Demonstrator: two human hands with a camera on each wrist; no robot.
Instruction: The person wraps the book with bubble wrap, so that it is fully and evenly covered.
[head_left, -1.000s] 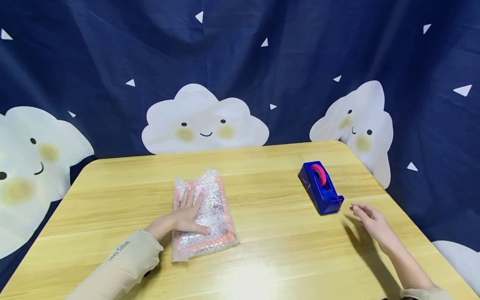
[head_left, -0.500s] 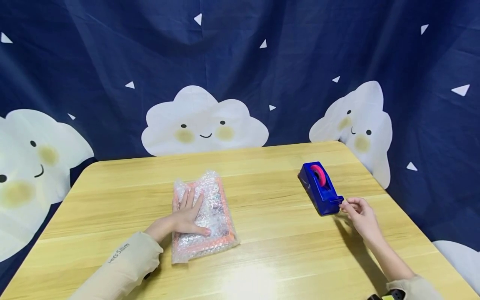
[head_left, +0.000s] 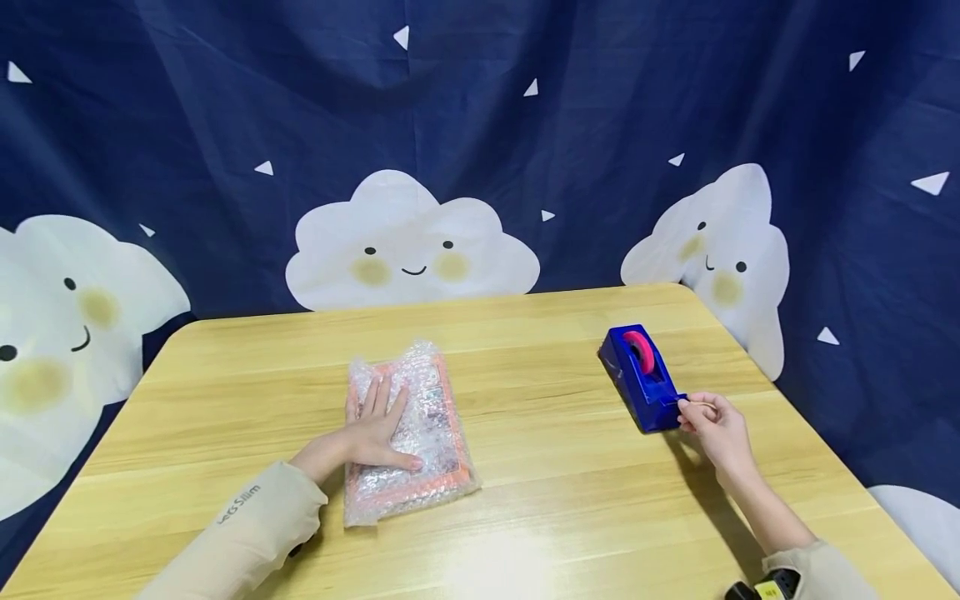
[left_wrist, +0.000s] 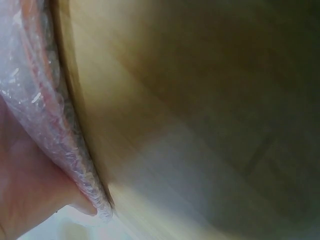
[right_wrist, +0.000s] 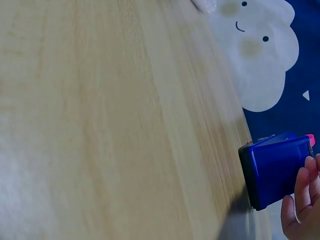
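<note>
A flat, orange-bordered item wrapped in bubble wrap lies on the table, left of centre. My left hand rests on it with the fingers spread; the left wrist view shows the thumb along the wrap's edge. Toward the table's right side stands a blue tape dispenser holding a pink roll. At its front cutter end, my right hand pinches the tape's end between thumb and fingertips. The tape itself is too small to make out clearly. In the right wrist view, the fingers are against the dispenser's front.
The wooden table has rounded far corners. A dark blue curtain with white clouds hangs right behind it. Bare wood lies between the wrapped item and the dispenser.
My right hand has moved left to the dispenser's cutter end and now pinches there. The left hand and the wrapped item have stayed in place.
</note>
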